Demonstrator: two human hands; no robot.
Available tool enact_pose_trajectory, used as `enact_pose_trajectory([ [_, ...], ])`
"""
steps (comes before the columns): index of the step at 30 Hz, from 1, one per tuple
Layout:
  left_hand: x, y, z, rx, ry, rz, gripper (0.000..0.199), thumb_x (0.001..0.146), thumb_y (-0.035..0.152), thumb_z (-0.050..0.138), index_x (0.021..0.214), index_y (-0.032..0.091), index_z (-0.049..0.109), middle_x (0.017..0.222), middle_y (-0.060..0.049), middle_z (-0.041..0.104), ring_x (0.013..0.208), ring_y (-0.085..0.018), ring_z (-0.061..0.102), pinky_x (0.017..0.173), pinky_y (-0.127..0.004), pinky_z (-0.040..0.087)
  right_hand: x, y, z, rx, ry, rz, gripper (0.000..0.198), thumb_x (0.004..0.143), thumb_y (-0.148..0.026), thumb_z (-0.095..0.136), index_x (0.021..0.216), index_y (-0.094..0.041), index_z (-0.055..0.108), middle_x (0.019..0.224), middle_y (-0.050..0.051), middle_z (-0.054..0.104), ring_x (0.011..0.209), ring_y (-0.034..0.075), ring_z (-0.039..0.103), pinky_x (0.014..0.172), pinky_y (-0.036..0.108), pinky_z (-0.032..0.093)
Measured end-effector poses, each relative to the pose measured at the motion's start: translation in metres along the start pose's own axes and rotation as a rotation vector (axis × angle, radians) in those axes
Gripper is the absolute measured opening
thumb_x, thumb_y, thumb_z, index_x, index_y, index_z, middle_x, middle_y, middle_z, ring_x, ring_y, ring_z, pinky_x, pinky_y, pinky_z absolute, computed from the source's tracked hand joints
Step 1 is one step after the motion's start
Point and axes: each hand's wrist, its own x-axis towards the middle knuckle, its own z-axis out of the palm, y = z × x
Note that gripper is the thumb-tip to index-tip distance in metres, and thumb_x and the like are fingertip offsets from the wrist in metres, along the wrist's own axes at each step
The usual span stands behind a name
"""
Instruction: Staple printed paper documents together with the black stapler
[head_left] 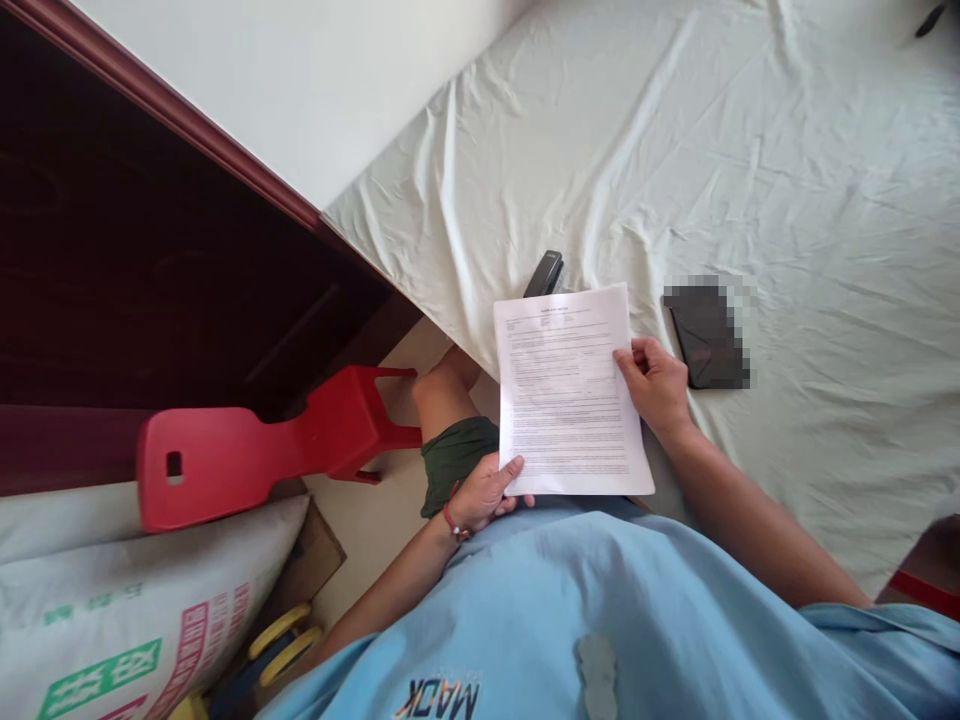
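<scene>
A: Posn. of printed doc (566,400)?
B: In both hands, in front of torso, over the near end of the cloth-covered surface's (810,190) L edge; that edge runs in behind it. Long axis points away from body, title end far. No. of sheets: can't tell.

A: Fingers?
B: L hand (484,492) closed on near-L corner, thumb on the printed face, fingers underneath. R hand (658,385) pinching R edge, a bit beyond mid-length, thumb on the face. Neither hand free.

A: Key relation?
B: Black stapler (544,273) vs. R fingers, I'd judge. It lies on the surface just in from the L edge, past the doc's far edge, toward its far-L corner. From R thumb: forward & to the L, w/ doc's top part in between. From L thumb: forward, slightly R, approx. full doc length off.

A: Stapler axis?
B: Slanted, far end tipped R. Near end hidden by doc; contact w/ paper can't be told.

A: Nearer hand?
B: R, as seen from above.

A: Anything on R side?
B: Flat black pouch (705,340), outline partly pixelated, on the surface just beyond R knuckles, apart from them.
</scene>
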Motion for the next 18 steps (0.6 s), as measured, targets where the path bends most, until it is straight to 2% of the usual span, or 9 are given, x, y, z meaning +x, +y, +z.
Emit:
enact_pose_trajectory([
  [3, 0.0, -0.002, 0.0, -0.009, 0.042, 0.008, 0.086, 0.072, 0.08, 0.071, 0.111, 0.005, 0.055, 0.059, -0.006, 0.065, 0.034, -0.004, 0.032, 0.035, -0.02, 0.016, 0.0, -0.001, 0.001, 0.056, 0.027, 0.013, 0.024, 0.086, -0.045, 0.067, 0.087, -0.022, 0.059, 0.071, -0.002, 0.063, 0.061, 0.015, 0.054, 0.064, 0.031, 0.043],
  [8, -0.001, -0.003, 0.005, -0.021, 0.088, 0.022, 0.089, 0.069, 0.081, 0.072, 0.113, 0.005, 0.056, 0.055, -0.004, 0.063, 0.035, -0.005, 0.032, 0.035, -0.02, 0.016, -0.002, -0.003, 0.001, 0.002, 0.002, -0.047, 0.028, 0.094, -0.046, 0.059, 0.079, -0.022, 0.06, 0.066, -0.002, 0.059, 0.06, 0.015, 0.05, 0.061, 0.031, 0.039],
  [11, -0.002, -0.002, 0.008, -0.034, 0.108, 0.031, 0.089, 0.066, 0.081, 0.073, 0.11, 0.006, 0.056, 0.052, -0.002, 0.061, 0.034, -0.005, 0.031, 0.035, -0.02, 0.016, -0.003, -0.004, 0.001, -0.05, 0.049, -0.162, 0.021, 0.095, -0.04, 0.057, 0.087, -0.022, 0.066, 0.076, 0.0, 0.061, 0.064, 0.015, 0.051, 0.066, 0.032, 0.041],
  [14, -0.003, -0.001, 0.01, -0.037, 0.111, 0.027, 0.086, 0.065, 0.082, 0.074, 0.105, 0.008, 0.056, 0.051, -0.002, 0.06, 0.033, -0.005, 0.029, 0.035, -0.019, 0.015, -0.003, -0.005, 0.001, -0.045, 0.117, -0.193, 0.017, 0.09, -0.034, 0.061, 0.102, -0.023, 0.066, 0.08, -0.001, 0.062, 0.062, 0.014, 0.05, 0.067, 0.032, 0.044],
  [18, -0.002, -0.002, 0.011, -0.04, 0.124, 0.022, 0.083, 0.065, 0.082, 0.074, 0.1, 0.009, 0.056, 0.049, -0.001, 0.059, 0.033, -0.005, 0.028, 0.034, -0.019, 0.014, -0.004, -0.008, -0.001, -0.013, 0.127, -0.209, 0.009, 0.091, -0.032, 0.062, 0.086, -0.024, 0.062, 0.078, -0.001, 0.061, 0.063, 0.014, 0.049, 0.067, 0.032, 0.045],
])
